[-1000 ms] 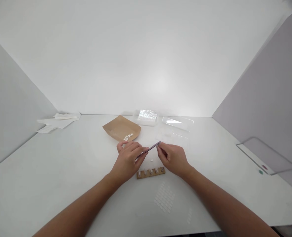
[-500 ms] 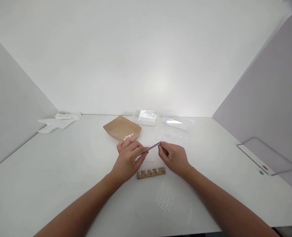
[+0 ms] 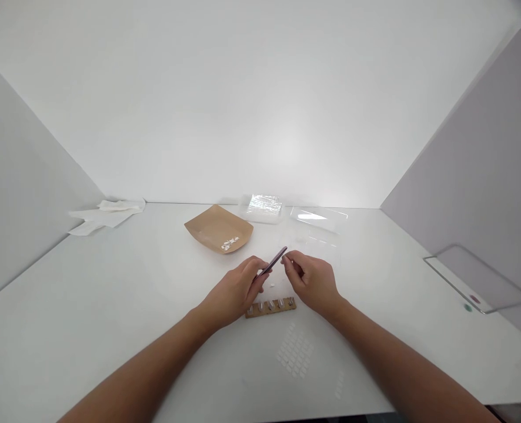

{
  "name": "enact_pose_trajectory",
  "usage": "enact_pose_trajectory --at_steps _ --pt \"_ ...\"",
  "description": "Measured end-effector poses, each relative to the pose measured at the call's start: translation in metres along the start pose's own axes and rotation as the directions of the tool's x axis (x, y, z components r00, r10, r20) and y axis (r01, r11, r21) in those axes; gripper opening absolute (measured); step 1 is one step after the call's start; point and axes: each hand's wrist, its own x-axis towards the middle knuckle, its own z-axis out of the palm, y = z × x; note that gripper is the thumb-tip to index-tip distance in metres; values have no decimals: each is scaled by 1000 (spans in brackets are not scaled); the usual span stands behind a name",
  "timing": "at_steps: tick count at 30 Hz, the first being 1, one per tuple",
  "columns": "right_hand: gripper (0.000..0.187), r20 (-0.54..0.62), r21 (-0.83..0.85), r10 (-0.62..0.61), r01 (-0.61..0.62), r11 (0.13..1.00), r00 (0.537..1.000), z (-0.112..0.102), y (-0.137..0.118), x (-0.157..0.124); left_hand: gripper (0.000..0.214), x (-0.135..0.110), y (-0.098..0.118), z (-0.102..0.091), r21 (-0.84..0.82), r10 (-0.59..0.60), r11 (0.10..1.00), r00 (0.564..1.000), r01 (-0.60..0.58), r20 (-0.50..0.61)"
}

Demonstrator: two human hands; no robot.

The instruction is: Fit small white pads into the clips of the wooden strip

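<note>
My left hand (image 3: pixel 238 289) is closed around a thin dark tweezers-like tool (image 3: pixel 273 261) that slants up and to the right. My right hand (image 3: pixel 310 281) is pinched just beside the tool's tip, on something too small to make out. Between and below the hands lies a small wooden strip (image 3: pixel 270 307) carrying several pale nail tips. A tiny white piece (image 3: pixel 271 285) rests on the table just above the strip.
A brown paper tray (image 3: pixel 216 229) with several small white pieces sits behind the hands. Clear plastic boxes (image 3: pixel 317 220) and a wrapped packet (image 3: pixel 264 205) lie further back. A sheet of small clear tabs (image 3: pixel 294 353) is near the front. Crumpled tissues (image 3: pixel 106 212) lie far left; a clear stand (image 3: pixel 476 276) is right.
My left hand has curled in and shifted right, tilting the tool more steeply. My right hand stays pinched at the tool's tip.
</note>
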Motion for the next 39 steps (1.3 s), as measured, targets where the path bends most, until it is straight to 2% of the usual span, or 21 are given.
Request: enact_pose_trajectory --at_steps 6,12,19,25,39 --pt "35 13 -18 18 -18 1000 1000 3 4 -1 20 2 -3 -3 94 72 993 996 -67 -52" --pt "38 55 -47 26 -23 999 998 5 8 -1 23 3 -5 -5 146 29 989 998 -20 -57" --pt "38 85 -68 60 -55 996 995 6 11 1 30 4 -11 -5 191 95 978 995 -87 -33" --pt "40 54 -150 1 8 989 999 8 11 2 34 2 -13 -2 253 144 959 988 -125 -57" --pt "40 52 -150 -115 122 981 992 12 4 -3 38 -1 -12 3 291 203 943 972 -162 -118"
